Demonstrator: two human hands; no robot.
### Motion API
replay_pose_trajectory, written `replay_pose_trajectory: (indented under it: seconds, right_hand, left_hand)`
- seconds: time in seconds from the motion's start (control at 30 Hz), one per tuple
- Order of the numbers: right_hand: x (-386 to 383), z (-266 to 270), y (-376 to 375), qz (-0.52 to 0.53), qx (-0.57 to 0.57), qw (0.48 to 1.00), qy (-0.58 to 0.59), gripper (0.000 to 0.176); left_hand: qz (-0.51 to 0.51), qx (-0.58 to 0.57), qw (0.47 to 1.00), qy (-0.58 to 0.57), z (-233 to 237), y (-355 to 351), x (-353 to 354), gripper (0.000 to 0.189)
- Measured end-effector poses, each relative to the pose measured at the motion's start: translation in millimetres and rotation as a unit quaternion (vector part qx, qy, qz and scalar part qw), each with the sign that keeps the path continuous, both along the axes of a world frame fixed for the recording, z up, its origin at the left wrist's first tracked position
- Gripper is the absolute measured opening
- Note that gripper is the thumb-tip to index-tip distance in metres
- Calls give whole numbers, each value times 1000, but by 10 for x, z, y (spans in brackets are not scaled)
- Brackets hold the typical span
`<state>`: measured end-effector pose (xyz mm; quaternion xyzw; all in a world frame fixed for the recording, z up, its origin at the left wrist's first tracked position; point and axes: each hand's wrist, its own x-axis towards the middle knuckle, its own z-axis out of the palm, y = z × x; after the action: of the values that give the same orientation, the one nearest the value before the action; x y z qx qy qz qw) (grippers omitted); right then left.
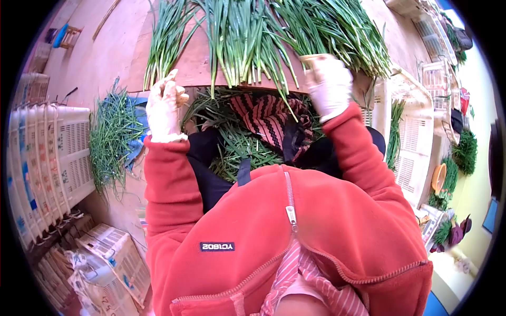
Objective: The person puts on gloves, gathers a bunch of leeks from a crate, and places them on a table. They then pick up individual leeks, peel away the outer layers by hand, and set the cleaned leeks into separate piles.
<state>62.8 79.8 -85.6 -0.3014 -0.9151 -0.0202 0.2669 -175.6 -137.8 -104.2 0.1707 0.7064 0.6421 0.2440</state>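
Long, thin green leaves that look like chives lie in bunches on a brown board, stem ends towards me. My left hand [166, 102], in a white glove, is at the stem ends of the left bunch [171, 37]; its fingers are apart and I see nothing held. The middle bunch [240, 42] spreads over the board [197, 73]. My right hand [329, 87], also gloved, is closed around a tan, flat-edged thing [313, 57] whose kind I cannot make out. It is beside the stem ends of the large right bunch [342, 37].
Loose green leaves [245, 150] and a red-and-black striped cloth [269, 118] lie below the board. A heap of trimmings [116, 131] is at left, by stacked white crates [76, 137]. Another white crate [414, 131] stands close on the right. A small stool [68, 37] is far left.
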Motion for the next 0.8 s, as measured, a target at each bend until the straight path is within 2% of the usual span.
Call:
replay_pose_trajectory:
  seconds: [0.03, 0.07, 0.1, 0.13, 0.17, 0.23, 0.27, 0.3, 0.37, 0.43, 0.47, 0.5, 0.57, 0.6, 0.63, 0.7, 0.73, 0.8]
  right_hand:
    - [-209, 46, -172, 94, -34, 995, -5, 14]
    - [-420, -35, -279, 160, -30, 984, -65, 13]
    - [-626, -101, -397, 231, -34, 972, -24, 16]
    - [-821, -361, -457, 274, 15, 962, -3, 21]
    - [-961, -507, -465, 285, 22, 955, -73, 28]
    - [-1113, -731, -294, 244, 27, 958, -150, 31]
    - [-1039, -594, -170, 252, 1, 943, -219, 35]
    - [-933, -625, -35, 249, 7, 951, -183, 34]
    - [-787, -594, 172, 166, 21, 968, -185, 30]
    - [-667, -462, 249, 67, 97, 982, -151, 21]
    - [-670, -370, 232, 92, 92, 985, -116, 21]
    - [-699, -307, 160, 131, 34, 989, -59, 20]
    - [-833, -237, -135, 109, -98, 980, -135, 24]
    - [-903, -257, -225, 92, -104, 975, -175, 28]
    - [-962, -284, -274, 70, -146, 958, -238, 30]
    - [-993, -522, -259, 73, -201, 957, -197, 25]
    - [-999, -516, -282, 74, -202, 957, -195, 25]
    - [-950, -472, -402, 76, -258, 957, -111, 23]
  left_hand:
    - [-1, -30, 1000, -1, -2, 47, -36, 30]
    - [12, -20, 998, -65, -1, 112, -38, 30]
    - [-1, -15, 999, -45, 5, 141, -4, 28]
    - [-9, -19, 999, -43, -59, 148, -12, 27]
    - [-17, -23, 999, -42, -125, 154, -16, 27]
    - [-23, -37, 998, -49, -117, 101, -14, 25]
    - [-24, -41, 997, -55, -167, 65, -41, 25]
    - [-25, -44, 997, -61, -226, 38, -74, 25]
    - [-29, -43, 994, -94, -363, 2, -87, 26]
    - [-44, -65, 989, -122, -447, 2, -58, 26]
    - [-42, -82, 986, -136, -463, 39, -46, 25]
    - [-43, -82, 986, -138, -564, 47, -48, 25]
    - [-70, -80, 989, -101, -807, 82, -63, 24]
    - [-65, -129, 986, -85, -875, 120, -48, 26]
    - [-42, -132, 984, -113, -754, 186, 45, 30]
    - [-79, -144, 977, -136, -848, 228, 52, 32]
    - [-71, -173, 970, -158, -647, 308, 156, 35]
    - [-85, -115, 955, -259, -590, 405, 244, 36]
